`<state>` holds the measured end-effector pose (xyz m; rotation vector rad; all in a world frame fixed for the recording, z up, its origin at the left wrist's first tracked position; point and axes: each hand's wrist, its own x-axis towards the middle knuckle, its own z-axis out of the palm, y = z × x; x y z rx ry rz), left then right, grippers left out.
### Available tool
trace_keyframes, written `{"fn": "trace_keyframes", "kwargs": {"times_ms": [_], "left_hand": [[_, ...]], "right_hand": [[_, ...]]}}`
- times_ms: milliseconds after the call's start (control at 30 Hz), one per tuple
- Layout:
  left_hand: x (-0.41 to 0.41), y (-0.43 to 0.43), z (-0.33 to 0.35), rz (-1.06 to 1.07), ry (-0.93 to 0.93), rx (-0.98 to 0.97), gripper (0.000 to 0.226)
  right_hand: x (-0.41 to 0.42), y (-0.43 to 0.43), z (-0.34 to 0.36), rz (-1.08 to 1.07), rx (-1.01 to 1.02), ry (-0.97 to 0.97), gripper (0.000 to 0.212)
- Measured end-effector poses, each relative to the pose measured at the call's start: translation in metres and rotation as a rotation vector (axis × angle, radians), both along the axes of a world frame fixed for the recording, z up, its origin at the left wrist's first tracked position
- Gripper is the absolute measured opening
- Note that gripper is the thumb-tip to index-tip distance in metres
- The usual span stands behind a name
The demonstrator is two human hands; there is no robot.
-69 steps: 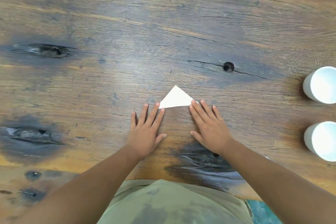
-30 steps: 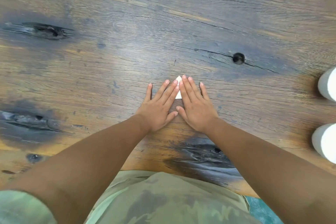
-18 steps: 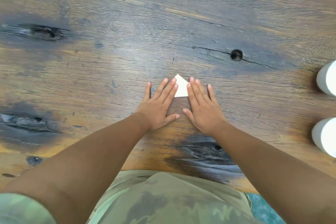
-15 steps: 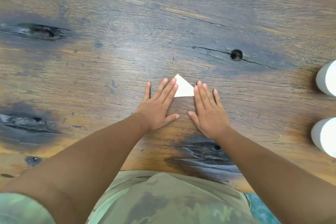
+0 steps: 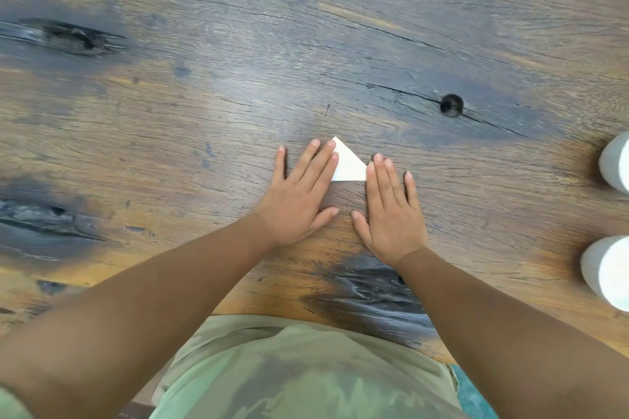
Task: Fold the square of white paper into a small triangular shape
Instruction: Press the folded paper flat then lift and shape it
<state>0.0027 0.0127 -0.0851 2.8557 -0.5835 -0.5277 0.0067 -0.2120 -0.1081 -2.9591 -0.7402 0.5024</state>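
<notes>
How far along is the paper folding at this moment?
Done: the paper already lies as a small white triangle on the table. In hand: the left hand lies flat over its left part, the right hand at its right corner. Left: at most lifting the hands away.

So we're looking down at a tabletop (image 5: 238,85) that's a real mix: warm honey-brown wood with greyish-blue washed streaks, fine dark grain lines running across, and near-black charred-looking patches around the knots, plus one round black knot hole (image 5: 451,105). The folded paper (image 5: 348,165) we've got there is plain bright white, no print on it. Over at the right edge we can see two cups (image 5: 607,270), also plain white. Our shirt (image 5: 306,371) is a washed-out olive green with darker grey-green blotches, kind of a camo or tie-dye pattern. There's a bit of teal (image 5: 471,396) peeking out beside it.
</notes>
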Motion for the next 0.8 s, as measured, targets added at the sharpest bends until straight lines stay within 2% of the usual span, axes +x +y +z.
{"fn": "trace_keyframes", "kwargs": {"times_ms": [200, 800], "left_hand": [[0.030, -0.025, -0.007, -0.054, -0.051, -0.043, 0.073], [0.024, -0.010, -0.018, 0.012, -0.041, -0.008, 0.073]], "right_hand": [[0.000, 0.000, -0.002, 0.005, -0.004, -0.016, 0.079], [-0.001, 0.000, -0.004, 0.015, 0.001, -0.040, 0.079]]}}
